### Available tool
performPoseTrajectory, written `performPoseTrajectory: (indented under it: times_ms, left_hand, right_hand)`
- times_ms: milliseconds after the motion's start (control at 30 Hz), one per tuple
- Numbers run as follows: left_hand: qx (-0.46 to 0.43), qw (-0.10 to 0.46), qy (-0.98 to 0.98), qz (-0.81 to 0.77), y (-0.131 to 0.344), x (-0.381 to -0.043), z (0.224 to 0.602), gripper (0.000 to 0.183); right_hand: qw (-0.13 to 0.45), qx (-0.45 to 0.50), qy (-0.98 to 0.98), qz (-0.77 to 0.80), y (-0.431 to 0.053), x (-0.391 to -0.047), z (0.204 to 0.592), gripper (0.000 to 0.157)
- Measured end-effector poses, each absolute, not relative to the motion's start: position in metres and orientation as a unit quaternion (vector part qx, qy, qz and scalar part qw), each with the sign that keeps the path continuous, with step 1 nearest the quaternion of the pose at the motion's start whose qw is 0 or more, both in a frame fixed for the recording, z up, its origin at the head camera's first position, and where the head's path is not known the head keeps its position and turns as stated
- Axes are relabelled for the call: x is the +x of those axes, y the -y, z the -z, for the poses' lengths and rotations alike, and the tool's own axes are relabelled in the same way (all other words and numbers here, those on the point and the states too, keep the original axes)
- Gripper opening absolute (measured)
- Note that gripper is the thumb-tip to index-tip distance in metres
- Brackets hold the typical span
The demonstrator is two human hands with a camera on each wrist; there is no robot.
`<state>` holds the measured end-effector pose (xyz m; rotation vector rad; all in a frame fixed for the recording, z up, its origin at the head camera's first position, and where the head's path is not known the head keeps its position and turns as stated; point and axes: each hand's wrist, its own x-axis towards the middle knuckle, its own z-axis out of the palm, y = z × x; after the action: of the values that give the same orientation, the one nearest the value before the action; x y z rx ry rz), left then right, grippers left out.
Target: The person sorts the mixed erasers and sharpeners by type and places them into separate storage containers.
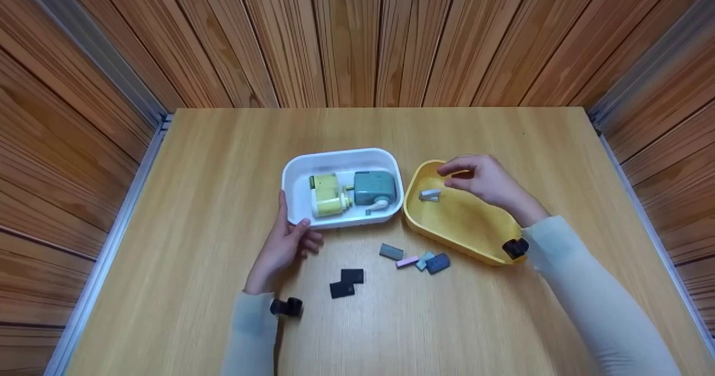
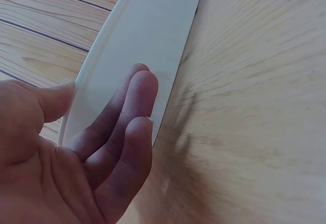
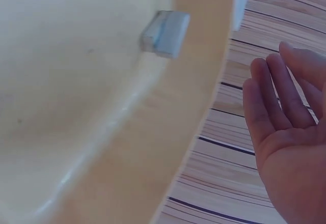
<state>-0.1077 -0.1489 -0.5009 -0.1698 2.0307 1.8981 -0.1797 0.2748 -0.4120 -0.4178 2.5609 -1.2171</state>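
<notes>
My left hand [image 1: 285, 247] holds the near-left corner of a white tray [image 1: 341, 156], thumb at the rim and fingers along its outer wall [image 2: 153, 25]. Inside the tray lie a yellow-green boxy object [image 1: 328, 194] and a teal boxy one [image 1: 373, 188] with a white crank-like arm, resembling pencil sharpeners. Over the far part of a yellow tray [image 1: 458, 225] hovers my right hand [image 1: 486, 183], fingers loosely bent and holding nothing. Below its fingertips, small pale grey blocks [image 1: 429, 195] lean together against the yellow tray's left wall.
In front of the trays lie a grey block [image 1: 391, 251], a pink one [image 1: 407, 262], light blue pieces [image 1: 424, 261] and a dark blue block [image 1: 438, 263]. Two flat black rectangles [image 1: 346, 284] rest nearer the front. Wood-panelled walls [image 1: 346, 41] border the table.
</notes>
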Motion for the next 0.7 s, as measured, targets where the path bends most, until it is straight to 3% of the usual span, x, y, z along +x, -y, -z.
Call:
performPoseTrajectory:
  times_ms: [333,700]
  left_hand:
    - [-0.063,0.179,-0.715,-0.673,0.150,-0.108,0.501,0.078]
    - [-0.058,0.171,-0.715,-0.676,0.148,-0.107,0.502,0.080]
  right_hand:
    - [0.104,-0.182,-0.873,0.440,-0.268,-0.149,0.392,0.029]
    - [0.065,-0.239,-0.851,0.462,-0.254,-0.108,0.409,0.027]
